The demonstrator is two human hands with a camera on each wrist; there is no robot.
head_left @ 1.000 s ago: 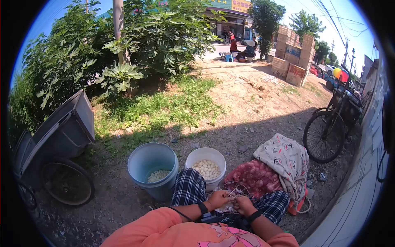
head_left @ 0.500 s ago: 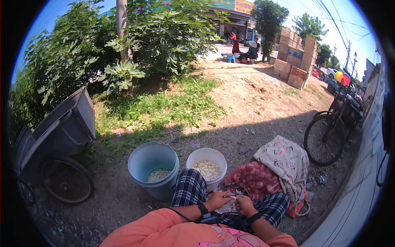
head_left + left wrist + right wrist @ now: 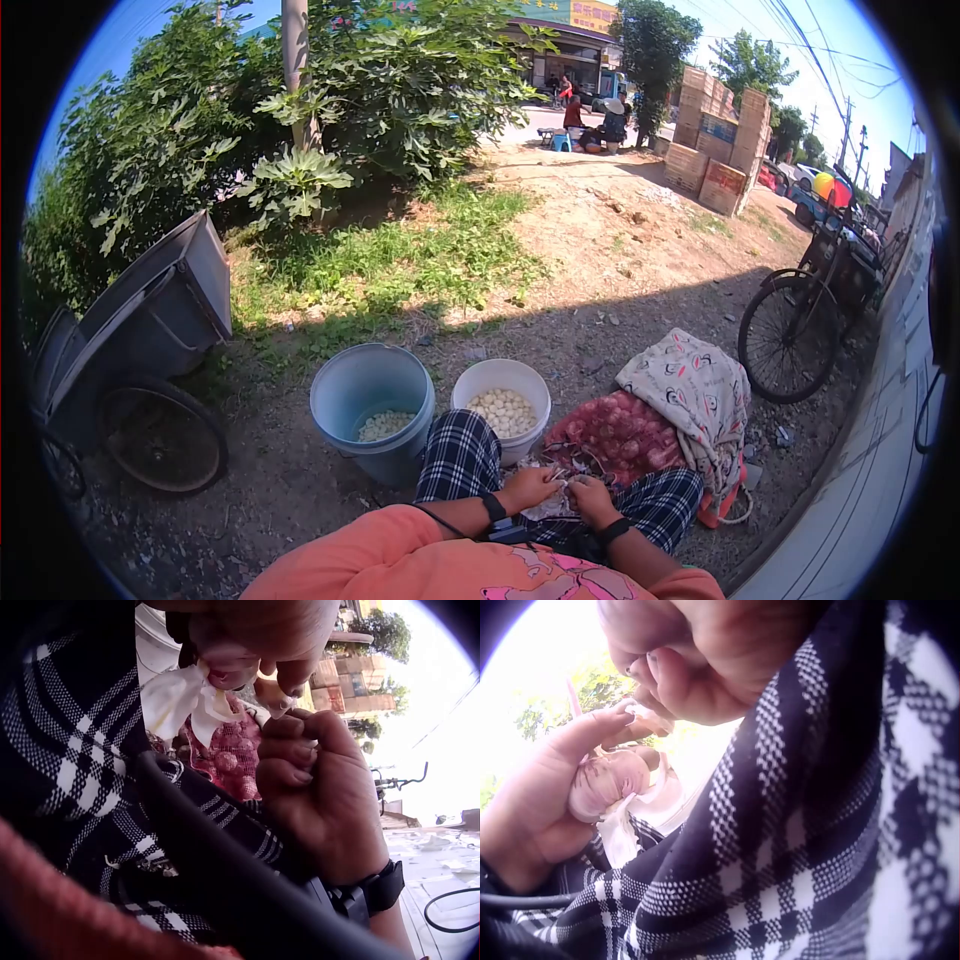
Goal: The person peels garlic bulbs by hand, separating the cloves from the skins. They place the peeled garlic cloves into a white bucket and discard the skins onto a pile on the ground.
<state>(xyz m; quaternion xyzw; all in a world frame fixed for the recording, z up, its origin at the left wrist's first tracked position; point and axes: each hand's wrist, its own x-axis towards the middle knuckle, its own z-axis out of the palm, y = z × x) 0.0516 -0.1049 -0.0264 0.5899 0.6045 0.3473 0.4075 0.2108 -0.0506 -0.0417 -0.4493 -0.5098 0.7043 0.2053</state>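
In the left wrist view a garlic bulb (image 3: 231, 675) with loose white skins (image 3: 174, 701) hangs in the left hand (image 3: 262, 630). The right wrist view shows this bulb (image 3: 609, 784), purple-streaked, gripped in the left hand (image 3: 536, 795), its thumb uppermost. Close beside it, the right hand (image 3: 712, 664) has curled fingers and pinches a pale piece of skin (image 3: 651, 720) at the bulb's upper side. Seen from the head, the left hand (image 3: 530, 487) and the right hand (image 3: 592, 500) meet above the lap. The right fingertips are partly hidden.
A blue bucket (image 3: 325, 405) and a white bucket (image 3: 540, 405) hold pale cloves. Right of them lies a red net sack (image 3: 615, 435) of bulbs under a printed cloth (image 3: 690, 380). A cart (image 3: 165, 310) stands left, a bicycle (image 3: 790, 335) right, cartons (image 3: 715, 140) farther back.
The head view has shifted slightly since the first frame. Both hands stay together above the lap; the fingers have changed position a little, and the white piece between them shows less than half a second ago.
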